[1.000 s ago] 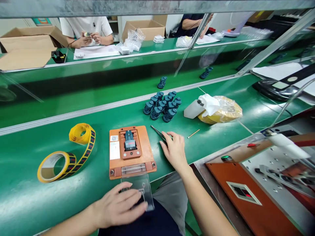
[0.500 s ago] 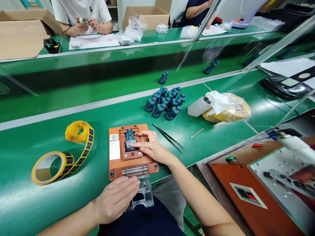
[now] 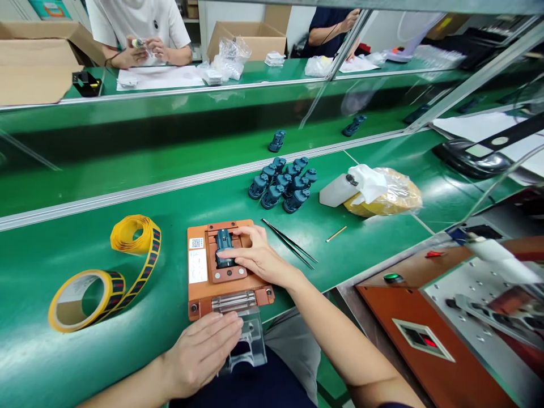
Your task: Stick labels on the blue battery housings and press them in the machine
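Observation:
An orange fixture [image 3: 197,292] lies on the bench in front of me, with a dark teal plastic housing [image 3: 223,240] seated in its recess. My right hand [image 3: 259,253] reaches in from the right, its thumb across the lower part of the housing and its index finger by the upper right side. The other right fingers are partly hidden. Below, a clear hinged cover [image 3: 254,334] hangs folded down off the fixture's near edge. My left hand [image 3: 208,345] rests against this cover, fingers straight, side by side, holding nothing.
Several similar teal housings [image 3: 283,184] stand beyond the fixture. Black tweezers [image 3: 289,242] and a cotton swab [image 3: 336,234] lie to the right, near a white bottle [image 3: 335,191]. A yellow label roll [image 3: 57,309] sits left. An orange machine [image 3: 395,334] stands right; co-workers sit opposite.
My right thumb has shifted from lying over the middle of the housing to its lower left, with the hand more curled around it. My left hand stays at the cover. The view has tilted slightly.

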A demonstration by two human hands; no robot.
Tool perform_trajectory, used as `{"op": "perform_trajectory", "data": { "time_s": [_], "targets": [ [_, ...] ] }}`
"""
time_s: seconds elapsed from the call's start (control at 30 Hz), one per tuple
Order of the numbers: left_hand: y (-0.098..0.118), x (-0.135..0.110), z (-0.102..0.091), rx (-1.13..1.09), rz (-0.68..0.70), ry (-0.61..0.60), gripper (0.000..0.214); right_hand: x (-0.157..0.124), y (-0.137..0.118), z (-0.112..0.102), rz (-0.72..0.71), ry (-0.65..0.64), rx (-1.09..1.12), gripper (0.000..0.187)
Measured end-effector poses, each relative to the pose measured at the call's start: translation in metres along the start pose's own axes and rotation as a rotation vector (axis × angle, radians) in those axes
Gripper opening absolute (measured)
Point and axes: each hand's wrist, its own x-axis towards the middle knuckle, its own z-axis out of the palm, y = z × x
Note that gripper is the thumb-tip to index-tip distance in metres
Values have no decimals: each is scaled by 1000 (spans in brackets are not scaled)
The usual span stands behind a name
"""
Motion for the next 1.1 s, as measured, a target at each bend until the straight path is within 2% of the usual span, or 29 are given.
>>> {"op": "perform_trajectory", "data": {
  "time_s": [0.07, 0.17, 0.27, 0.33, 0.4, 0.43, 0.5, 0.57, 0.63, 0.67, 0.73, 0.8, 0.87, 0.93, 1.1],
  "targets": [
    [2, 0, -1, 0, -1, 18, 46, 6, -1, -1, 23, 21, -4, 34],
    [5, 2, -10, -9, 5, 51, 46, 13, -10, -4, 116, 127, -27, 38],
    [-1, 12, -24, 8, -57, 201, 48, 17, -26, -5, 202, 136, -136, 45],
    [-16, 27, -34, 29, -203, 370, 46, 20, -36, -4, 213, 73, -228, 55],
    [-39, 50, -42, -21, -454, 526, 36, 23, -44, -3, 185, 57, -270, 53],
    [-51, 64, -46, -134, -604, 581, 31, 24, -48, -4, 167, 82, -265, 50],
    [-74, 91, -53, -511, -861, 588, 35, 22, -56, -9, 129, 170, -220, 48],
    [-87, 115, -59, -874, -962, 490, 47, 15, -66, -19, 88, 269, -143, 48],
    [-90, 133, -65, -1034, -935, 413, 52, 6, -78, -30, 51, 357, -37, 51],
    [-88, 140, -67, -1063, -909, 421, 52, 2, -83, -35, 57, 397, 25, 53],
    [-80, 150, -70, -1147, -872, 505, 48, -5, -90, -41, 131, 434, 193, 50],
    [-71, 156, -71, -1213, -838, 591, 43, -8, -94, -43, 240, 402, 410, 43],
    [-63, 160, -72, -1227, -809, 627, 40, -7, -95, -40, 315, 351, 618, 39],
    [-58, 161, -72, -1230, -771, 635, 38, -4, -97, -35, 331, 362, 757, 40],
    [-56, 161, -72, -1290, -679, 635, 39, 5, -107, -21, 234, 548, 979, 40]
  ]
}}
